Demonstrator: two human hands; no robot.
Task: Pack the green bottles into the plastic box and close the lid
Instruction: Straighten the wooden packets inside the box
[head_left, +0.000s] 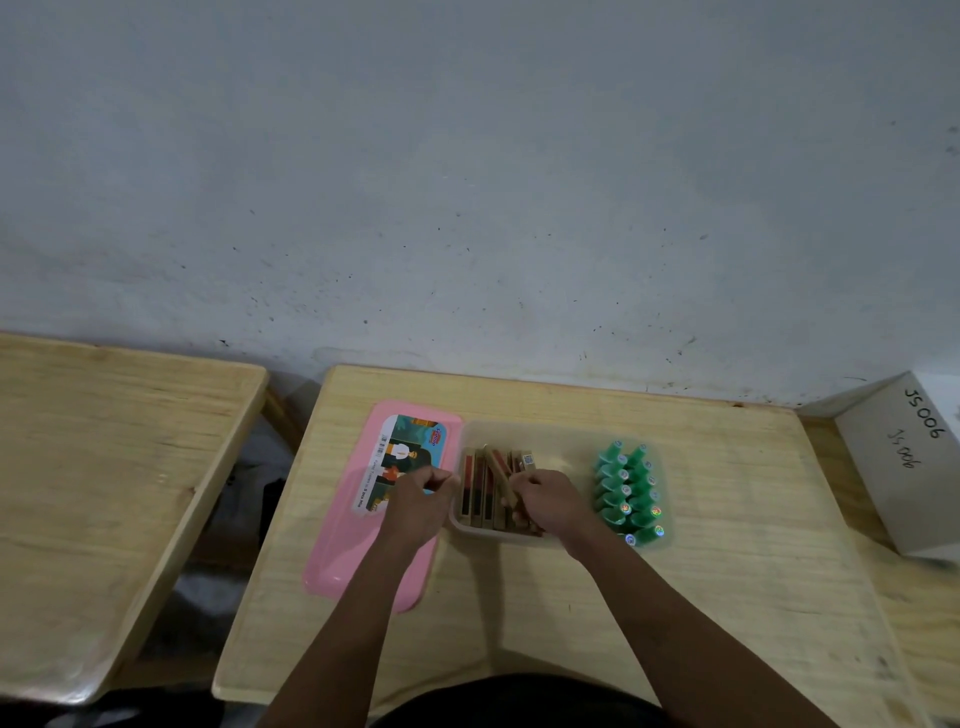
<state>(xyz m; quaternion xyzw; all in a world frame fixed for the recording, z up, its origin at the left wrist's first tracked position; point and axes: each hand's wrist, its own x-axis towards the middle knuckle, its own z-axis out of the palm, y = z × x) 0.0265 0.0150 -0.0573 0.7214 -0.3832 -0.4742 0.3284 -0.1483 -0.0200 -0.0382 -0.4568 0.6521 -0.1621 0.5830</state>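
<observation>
A clear plastic box sits mid-table. Its left half holds several brown and red flat packets standing on edge. Its right half holds several small green bottles lying in two rows, caps with shiny stickers. The pink lid with a picture label lies flat to the left of the box. My left hand is closed at the box's left rim, over the lid's edge. My right hand is inside the box, fingers closed on one tilted brown packet.
The wooden table backs onto a grey wall. A white carton marked JS006 stands at the right edge. A second wooden table lies to the left across a gap.
</observation>
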